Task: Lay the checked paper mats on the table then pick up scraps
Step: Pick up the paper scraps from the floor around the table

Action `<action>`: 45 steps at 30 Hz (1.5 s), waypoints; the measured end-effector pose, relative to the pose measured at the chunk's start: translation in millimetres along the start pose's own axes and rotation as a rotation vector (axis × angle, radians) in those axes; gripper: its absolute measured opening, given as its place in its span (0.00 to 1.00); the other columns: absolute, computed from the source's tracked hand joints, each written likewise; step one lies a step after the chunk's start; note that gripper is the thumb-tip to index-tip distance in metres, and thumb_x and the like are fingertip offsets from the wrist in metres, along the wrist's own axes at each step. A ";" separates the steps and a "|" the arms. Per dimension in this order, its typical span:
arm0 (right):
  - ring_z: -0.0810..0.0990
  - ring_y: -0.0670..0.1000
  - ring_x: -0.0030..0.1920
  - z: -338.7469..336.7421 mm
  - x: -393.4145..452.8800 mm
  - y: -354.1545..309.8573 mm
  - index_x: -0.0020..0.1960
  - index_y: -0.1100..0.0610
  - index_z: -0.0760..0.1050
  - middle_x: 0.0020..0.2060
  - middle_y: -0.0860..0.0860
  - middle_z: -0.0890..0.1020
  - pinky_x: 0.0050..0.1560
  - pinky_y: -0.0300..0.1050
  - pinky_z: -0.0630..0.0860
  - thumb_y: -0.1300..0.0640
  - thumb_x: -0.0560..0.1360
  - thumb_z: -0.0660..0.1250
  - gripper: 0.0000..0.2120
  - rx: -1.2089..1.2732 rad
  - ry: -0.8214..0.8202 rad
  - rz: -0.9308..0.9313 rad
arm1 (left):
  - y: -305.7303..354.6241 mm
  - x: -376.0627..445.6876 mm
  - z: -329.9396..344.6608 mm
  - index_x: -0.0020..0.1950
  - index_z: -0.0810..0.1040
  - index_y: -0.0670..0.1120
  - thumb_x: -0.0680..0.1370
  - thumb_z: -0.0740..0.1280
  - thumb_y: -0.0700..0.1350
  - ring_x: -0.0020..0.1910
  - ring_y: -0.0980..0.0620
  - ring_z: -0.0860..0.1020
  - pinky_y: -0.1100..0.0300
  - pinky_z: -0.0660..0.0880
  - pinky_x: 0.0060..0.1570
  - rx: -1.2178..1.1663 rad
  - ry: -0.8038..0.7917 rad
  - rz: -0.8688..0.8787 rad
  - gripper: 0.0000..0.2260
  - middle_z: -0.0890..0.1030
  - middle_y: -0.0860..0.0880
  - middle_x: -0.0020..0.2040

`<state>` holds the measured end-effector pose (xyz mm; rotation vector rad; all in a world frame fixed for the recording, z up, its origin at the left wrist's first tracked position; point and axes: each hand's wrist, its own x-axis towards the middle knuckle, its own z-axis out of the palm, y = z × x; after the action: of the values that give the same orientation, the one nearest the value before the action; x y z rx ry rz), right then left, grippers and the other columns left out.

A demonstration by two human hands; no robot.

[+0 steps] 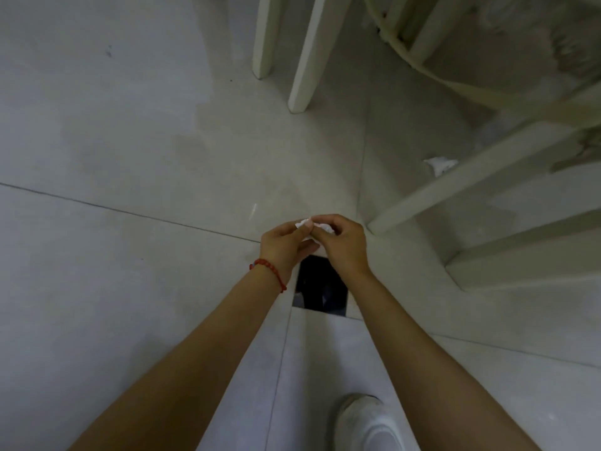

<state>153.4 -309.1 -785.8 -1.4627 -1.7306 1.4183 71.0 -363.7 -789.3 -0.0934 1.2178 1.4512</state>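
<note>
I look down at a pale tiled floor. My left hand, with a red bead bracelet at the wrist, and my right hand meet in front of me, fingers pinched together on a small white crumpled paper scrap. Another white paper scrap lies on the floor to the right, just beside a slanted chair leg. A thin white sliver lies on the tile a little beyond my hands. No checked mats are in view.
Cream chair legs stand ahead, and more chair legs slant in from the right. A small black square tile sits under my wrists. My white shoe is at the bottom.
</note>
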 end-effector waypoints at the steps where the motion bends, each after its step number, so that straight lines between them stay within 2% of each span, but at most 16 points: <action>1: 0.78 0.36 0.36 -6.8 -2.6 2.1 0.46 0.59 0.81 0.38 0.48 0.82 0.38 0.24 0.71 0.60 0.70 0.71 0.05 0.001 0.025 -0.008 | -3.1 -0.7 5.9 0.58 0.75 0.32 0.76 0.63 0.37 0.37 0.53 0.81 0.66 0.81 0.38 -0.007 -0.008 -0.021 0.12 0.80 0.43 0.41; 6: 0.80 0.48 0.42 -40.0 -12.1 16.5 0.43 0.55 0.81 0.40 0.51 0.82 0.46 0.37 0.76 0.59 0.69 0.72 0.03 -0.007 0.107 0.001 | -19.4 -5.5 33.0 0.58 0.74 0.31 0.75 0.64 0.35 0.41 0.48 0.79 0.60 0.80 0.42 -0.005 -0.051 -0.098 0.13 0.80 0.41 0.41; 8: 0.80 0.48 0.43 -50.7 -14.0 22.5 0.43 0.56 0.81 0.41 0.52 0.83 0.46 0.37 0.75 0.58 0.69 0.72 0.04 -0.008 0.121 0.009 | -23.7 -6.9 40.5 0.57 0.75 0.31 0.75 0.64 0.34 0.38 0.48 0.80 0.62 0.80 0.37 -0.004 -0.041 -0.105 0.12 0.80 0.41 0.38; 10: 0.80 0.48 0.42 -61.3 -14.1 30.3 0.45 0.58 0.81 0.41 0.53 0.83 0.45 0.37 0.76 0.58 0.68 0.73 0.06 -0.008 0.112 0.034 | -26.2 -5.9 46.5 0.53 0.76 0.31 0.74 0.65 0.33 0.30 0.51 0.81 0.63 0.80 0.31 0.017 -0.012 -0.094 0.09 0.82 0.45 0.29; 12: 0.80 0.49 0.40 -73.3 -12.7 39.8 0.46 0.58 0.81 0.40 0.53 0.82 0.47 0.42 0.77 0.62 0.68 0.72 0.06 -0.003 0.107 0.069 | -27.5 -3.2 52.3 0.49 0.78 0.33 0.74 0.66 0.33 0.28 0.52 0.81 0.65 0.79 0.27 0.054 0.030 -0.075 0.06 0.81 0.48 0.24; 15: 0.80 0.51 0.41 -94.2 -7.4 60.1 0.46 0.58 0.81 0.39 0.54 0.82 0.51 0.50 0.78 0.62 0.69 0.70 0.06 -0.054 0.197 0.139 | -28.6 2.7 59.7 0.53 0.77 0.32 0.73 0.67 0.33 0.36 0.50 0.78 0.66 0.79 0.28 0.108 0.065 -0.032 0.10 0.80 0.44 0.36; 18: 0.79 0.50 0.43 -117.7 5.9 75.3 0.50 0.59 0.80 0.41 0.53 0.81 0.51 0.46 0.78 0.62 0.71 0.68 0.08 -0.057 0.355 0.170 | -33.9 8.1 64.2 0.56 0.76 0.32 0.73 0.67 0.34 0.37 0.51 0.78 0.68 0.79 0.29 0.175 0.075 0.021 0.12 0.79 0.44 0.39; 20: 0.77 0.50 0.44 -132.1 23.6 77.9 0.53 0.60 0.79 0.42 0.53 0.80 0.43 0.34 0.75 0.62 0.72 0.67 0.10 -0.058 0.429 0.145 | -38.7 10.4 65.7 0.55 0.77 0.32 0.73 0.67 0.34 0.37 0.51 0.78 0.68 0.79 0.30 0.205 0.080 0.038 0.12 0.79 0.42 0.41; 21: 0.77 0.50 0.44 -138.2 34.8 78.8 0.54 0.61 0.78 0.43 0.55 0.80 0.41 0.32 0.72 0.62 0.72 0.66 0.11 -0.081 0.452 0.135 | -41.7 11.3 65.6 0.55 0.77 0.32 0.73 0.68 0.34 0.37 0.51 0.78 0.68 0.79 0.31 0.221 0.083 0.042 0.12 0.80 0.42 0.43; 26: 0.78 0.58 0.55 -149.3 89.1 84.5 0.58 0.64 0.75 0.53 0.62 0.80 0.56 0.42 0.71 0.64 0.73 0.64 0.14 -0.123 0.455 0.089 | -55.9 15.5 66.5 0.55 0.77 0.33 0.73 0.67 0.34 0.37 0.52 0.79 0.68 0.80 0.33 0.235 0.087 0.039 0.12 0.79 0.45 0.39; 29: 0.77 0.56 0.55 -147.1 111.0 83.7 0.60 0.61 0.74 0.57 0.59 0.78 0.54 0.36 0.68 0.61 0.74 0.63 0.14 -0.251 0.453 0.009 | -63.8 18.5 67.7 0.54 0.77 0.33 0.73 0.67 0.34 0.39 0.51 0.80 0.67 0.80 0.36 0.258 0.090 0.051 0.11 0.80 0.44 0.40; 33: 0.74 0.56 0.60 -147.1 138.9 87.4 0.62 0.58 0.72 0.61 0.59 0.74 0.60 0.45 0.69 0.59 0.75 0.63 0.16 -0.338 0.477 -0.047 | -72.6 20.1 70.3 0.51 0.79 0.35 0.73 0.68 0.35 0.38 0.52 0.80 0.67 0.81 0.37 0.274 0.106 0.060 0.08 0.81 0.45 0.39; 35: 0.70 0.55 0.65 -152.3 150.1 91.0 0.64 0.57 0.70 0.65 0.57 0.71 0.63 0.45 0.66 0.58 0.76 0.62 0.17 -0.378 0.480 -0.052 | -75.7 20.9 72.4 0.45 0.80 0.39 0.73 0.68 0.35 0.34 0.56 0.81 0.67 0.80 0.36 0.268 0.109 0.058 0.03 0.81 0.46 0.38; 37: 0.66 0.55 0.68 -159.3 159.9 94.9 0.66 0.57 0.68 0.68 0.57 0.68 0.67 0.48 0.65 0.58 0.76 0.61 0.19 -0.427 0.492 -0.067 | -79.2 22.0 75.4 0.42 0.80 0.41 0.72 0.68 0.34 0.31 0.58 0.81 0.68 0.80 0.34 0.263 0.118 0.064 0.03 0.81 0.47 0.37; 40: 0.61 0.57 0.71 -168.0 171.2 102.5 0.68 0.57 0.66 0.71 0.57 0.64 0.68 0.52 0.63 0.59 0.75 0.61 0.21 -0.469 0.485 -0.086 | -84.3 23.3 80.9 0.44 0.80 0.40 0.72 0.68 0.34 0.33 0.56 0.81 0.67 0.80 0.35 0.252 0.135 0.058 0.03 0.81 0.46 0.37; 45: 0.57 0.56 0.73 -172.0 186.9 103.8 0.71 0.57 0.61 0.74 0.56 0.58 0.70 0.52 0.60 0.58 0.76 0.60 0.24 -0.557 0.447 -0.073 | -91.7 23.3 83.8 0.45 0.80 0.39 0.72 0.69 0.34 0.32 0.57 0.81 0.67 0.80 0.36 0.265 0.140 0.060 0.04 0.82 0.48 0.34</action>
<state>282.0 -80.0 -865.1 -1.7954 -1.9232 0.5140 180.7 -310.1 -821.9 0.0231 1.5289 1.3398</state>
